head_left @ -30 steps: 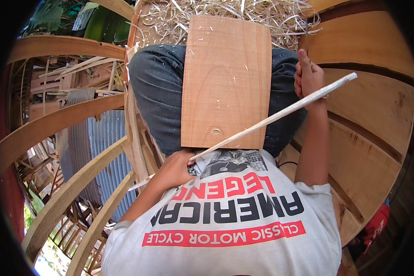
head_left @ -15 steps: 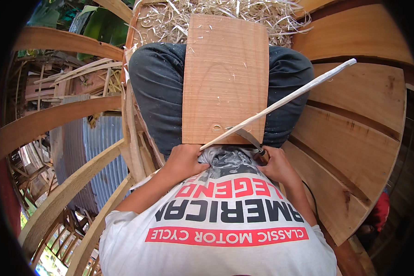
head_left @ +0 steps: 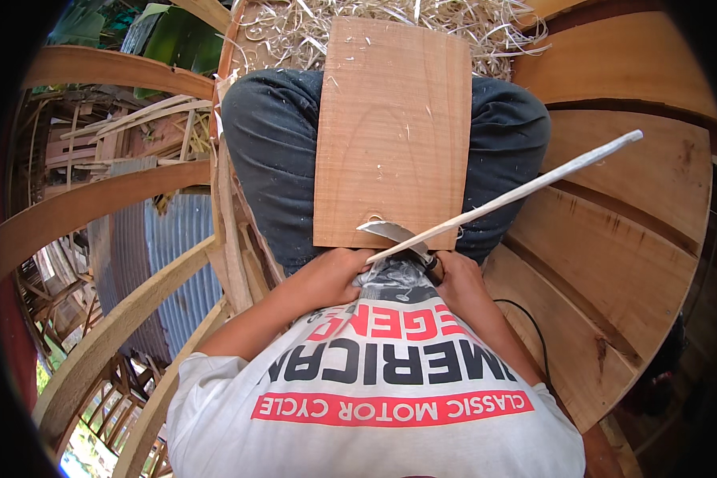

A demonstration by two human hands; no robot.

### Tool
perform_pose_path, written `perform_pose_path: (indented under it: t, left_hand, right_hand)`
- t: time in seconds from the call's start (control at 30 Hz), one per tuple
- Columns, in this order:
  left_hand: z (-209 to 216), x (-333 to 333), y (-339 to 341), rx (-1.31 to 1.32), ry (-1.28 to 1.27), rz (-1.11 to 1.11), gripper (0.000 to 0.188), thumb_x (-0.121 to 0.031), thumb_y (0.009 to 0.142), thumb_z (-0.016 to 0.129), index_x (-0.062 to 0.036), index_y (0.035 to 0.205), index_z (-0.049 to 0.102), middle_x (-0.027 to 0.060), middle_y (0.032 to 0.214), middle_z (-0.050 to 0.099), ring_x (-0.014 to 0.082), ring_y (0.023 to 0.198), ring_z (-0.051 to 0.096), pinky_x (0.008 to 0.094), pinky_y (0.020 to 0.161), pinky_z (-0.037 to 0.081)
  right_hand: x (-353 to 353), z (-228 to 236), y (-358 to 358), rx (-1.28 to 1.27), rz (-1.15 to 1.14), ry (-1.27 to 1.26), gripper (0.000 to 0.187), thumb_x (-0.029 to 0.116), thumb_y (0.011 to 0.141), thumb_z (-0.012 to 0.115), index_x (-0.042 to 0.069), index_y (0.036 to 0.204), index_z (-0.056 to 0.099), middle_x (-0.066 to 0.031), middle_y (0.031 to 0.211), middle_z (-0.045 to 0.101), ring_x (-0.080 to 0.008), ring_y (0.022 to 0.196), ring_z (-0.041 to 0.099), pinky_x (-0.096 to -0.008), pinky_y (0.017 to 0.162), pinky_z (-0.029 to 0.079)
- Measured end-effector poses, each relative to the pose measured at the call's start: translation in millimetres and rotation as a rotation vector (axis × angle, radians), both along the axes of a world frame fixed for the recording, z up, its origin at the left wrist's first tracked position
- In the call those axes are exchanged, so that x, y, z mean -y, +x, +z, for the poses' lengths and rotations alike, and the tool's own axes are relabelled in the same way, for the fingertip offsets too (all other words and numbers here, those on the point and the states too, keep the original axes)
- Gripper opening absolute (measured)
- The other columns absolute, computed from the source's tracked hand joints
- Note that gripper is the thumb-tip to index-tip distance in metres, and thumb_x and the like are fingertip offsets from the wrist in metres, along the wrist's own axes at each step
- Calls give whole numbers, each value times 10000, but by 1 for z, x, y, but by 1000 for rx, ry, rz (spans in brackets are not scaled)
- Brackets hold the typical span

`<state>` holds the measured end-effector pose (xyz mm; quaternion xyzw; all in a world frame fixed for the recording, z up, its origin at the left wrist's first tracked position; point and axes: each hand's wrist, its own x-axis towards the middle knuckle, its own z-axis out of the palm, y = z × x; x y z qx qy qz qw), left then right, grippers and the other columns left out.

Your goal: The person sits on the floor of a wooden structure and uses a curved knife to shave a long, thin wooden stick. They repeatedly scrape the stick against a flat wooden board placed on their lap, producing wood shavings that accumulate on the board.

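Note:
A flat wooden board (head_left: 394,119) lies across my lap, its near edge at my waist. My left hand (head_left: 338,275) is closed around the near end of a thin pale stick (head_left: 518,191), which slants up to the right over the board's near corner. In my right hand (head_left: 456,275) is the handle of a knife, held close to my shirt. The knife's curved blade (head_left: 386,231) points left over the board's near edge and crosses the stick near my hands. My fingers partly hide the handle and the stick's end.
Curly wood shavings (head_left: 295,32) heap beyond the board, and a few bits lie on it. Wide wooden slats (head_left: 613,231) spread on my right, with a black cable (head_left: 534,319) beside my arm. On my left stand curved wooden rails (head_left: 111,199), with corrugated metal sheets (head_left: 183,263) below.
The knife has swung so its blade now points further left and shows more. The stick has shifted right, its far end lower. Both hands have moved slightly.

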<state>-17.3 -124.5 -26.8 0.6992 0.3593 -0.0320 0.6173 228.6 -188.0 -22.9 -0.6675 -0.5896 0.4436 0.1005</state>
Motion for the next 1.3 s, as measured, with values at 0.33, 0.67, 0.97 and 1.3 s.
perform_pose_path:
  t: [0.33,0.67,0.97,1.3]
  left_hand:
    - [-14,19,10,-6,305,252,254,-126,635,703,44,803,619,229,773,614,396,740,608,411,665,498]
    - [-11,16,24,-86,337,184,351,-125,634,708,40,935,638,252,830,622,417,796,602,442,706,493]
    - [-2,9,21,165,58,29,362,-9,617,648,52,968,589,268,864,615,412,847,600,427,735,490]
    - [0,30,7,-243,293,-2,244,-71,649,624,5,881,646,238,876,630,386,856,611,437,755,491]
  right_hand:
    - [-3,5,5,26,133,-19,358,161,593,797,-9,836,596,-188,784,606,-358,778,609,-438,683,472]
    - [-5,5,-17,198,71,36,352,237,583,807,2,671,559,-186,674,599,-360,665,610,-424,618,475]
    - [-6,-1,-15,50,248,-11,367,219,610,777,-6,821,579,-182,680,608,-365,705,616,-424,650,486]
    - [2,-15,-8,-241,302,-10,412,58,644,717,-12,1022,569,-205,689,571,-337,633,595,-358,541,441]
